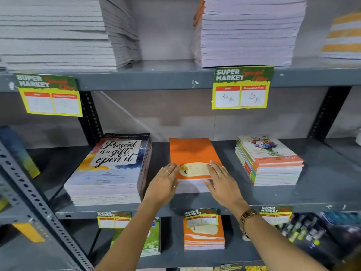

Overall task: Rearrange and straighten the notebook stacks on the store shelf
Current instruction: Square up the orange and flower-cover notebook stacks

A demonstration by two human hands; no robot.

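Orange notebook stack (192,153) mid-shelf, between quote-cover stack (109,167) and floral stack (267,161). Left hand (164,184), right hand (222,182) flat, open, pressing front corners, gripping nothing. Risk: uneven push skews stack, slides top cover backward.

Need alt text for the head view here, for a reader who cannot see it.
Both hands, left hand and right hand, rest flat on the front corners of an orange notebook stack on the middle shelf. A quote-cover stack sits to its left, a floral-cover stack to its right.
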